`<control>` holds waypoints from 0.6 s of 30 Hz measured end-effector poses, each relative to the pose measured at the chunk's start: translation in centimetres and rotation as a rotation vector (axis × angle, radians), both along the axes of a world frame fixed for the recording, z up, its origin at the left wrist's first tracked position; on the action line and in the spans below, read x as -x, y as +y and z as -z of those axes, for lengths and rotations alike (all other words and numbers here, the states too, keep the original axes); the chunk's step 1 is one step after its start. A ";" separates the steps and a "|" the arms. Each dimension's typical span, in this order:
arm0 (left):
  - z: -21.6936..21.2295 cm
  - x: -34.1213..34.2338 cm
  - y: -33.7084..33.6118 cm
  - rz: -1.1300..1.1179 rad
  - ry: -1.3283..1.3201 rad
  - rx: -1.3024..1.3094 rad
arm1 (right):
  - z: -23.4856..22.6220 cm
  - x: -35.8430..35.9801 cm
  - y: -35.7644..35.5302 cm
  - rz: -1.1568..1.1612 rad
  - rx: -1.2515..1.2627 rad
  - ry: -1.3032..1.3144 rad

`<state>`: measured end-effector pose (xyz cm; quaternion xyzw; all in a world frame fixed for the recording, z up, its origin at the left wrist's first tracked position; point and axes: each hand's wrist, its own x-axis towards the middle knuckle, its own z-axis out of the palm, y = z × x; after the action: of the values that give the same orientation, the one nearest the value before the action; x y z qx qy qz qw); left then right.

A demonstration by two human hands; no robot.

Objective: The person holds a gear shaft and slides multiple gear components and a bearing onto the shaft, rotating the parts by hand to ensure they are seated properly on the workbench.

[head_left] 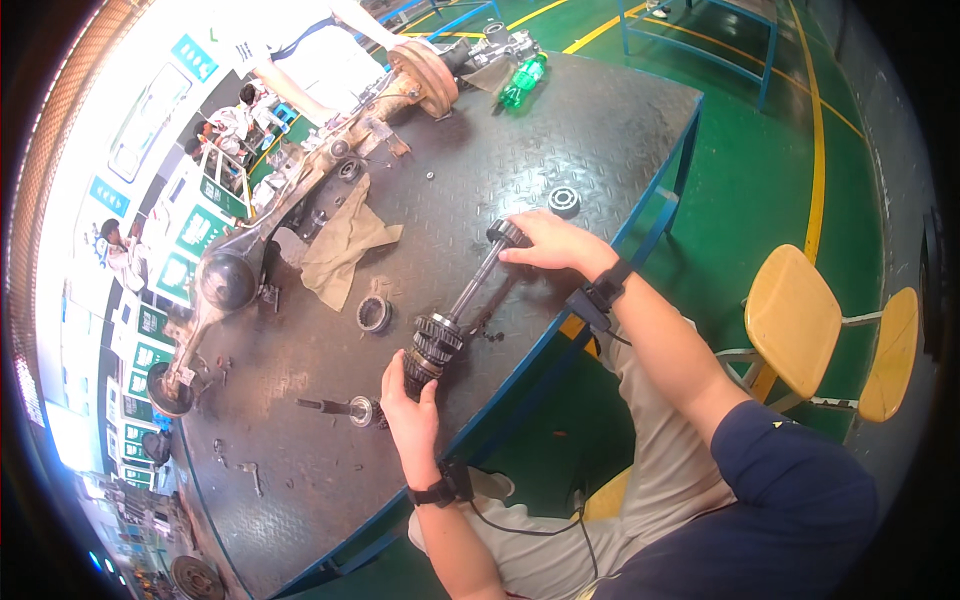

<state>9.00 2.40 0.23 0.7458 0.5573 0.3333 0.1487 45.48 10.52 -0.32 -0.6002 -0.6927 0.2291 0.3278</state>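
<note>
Left hand (412, 408) fingers grasping gear shaft (455, 320) gear end, right hand (548, 243) fingers clasping far end, arms outstretched

Left hand (412, 405) hides gear shaft (455, 315) end; small bits (222, 450) prob. bolts.

Bare plate right of shaft (470, 290); ring (373, 314) crowds left.
</note>
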 end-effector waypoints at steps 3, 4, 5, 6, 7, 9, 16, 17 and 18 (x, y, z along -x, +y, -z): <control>0.0 0.1 0.0 -0.003 0.012 -0.005 | 0.0 -0.4 0.0 -0.081 0.053 -0.164; -0.1 0.0 -0.1 -0.002 0.011 -0.004 | 0.4 -0.6 -0.1 -0.097 0.016 -0.128; -0.3 -0.2 -0.1 -0.004 0.007 0.000 | 0.8 -0.9 -0.1 -0.113 -0.021 -0.093; -0.3 -0.2 -0.2 -0.007 0.004 0.005 | 1.0 -1.0 -0.1 -0.115 -0.020 -0.093; -0.3 -0.2 -0.1 -0.010 0.003 0.007 | 1.1 -1.1 -0.1 -0.127 -0.051 -0.074; -0.3 -0.2 -0.1 -0.012 -0.005 0.017 | 1.1 -0.8 0.0 -0.144 -0.081 -0.055; -0.3 -0.6 -0.4 -0.042 0.000 0.011 | 1.1 1.6 1.6 -0.095 -0.321 -0.165; -0.4 -0.8 -0.5 -0.040 -0.002 0.013 | 1.4 1.8 1.8 -0.085 -0.326 -0.181; -0.4 -0.7 -0.5 -0.044 -0.003 0.015 | 1.2 2.2 1.7 -0.090 -0.326 -0.179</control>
<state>9.71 1.88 0.67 0.7316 0.5759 0.3335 0.1475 43.29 12.27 -1.52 -0.5255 -0.7731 0.0739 0.3473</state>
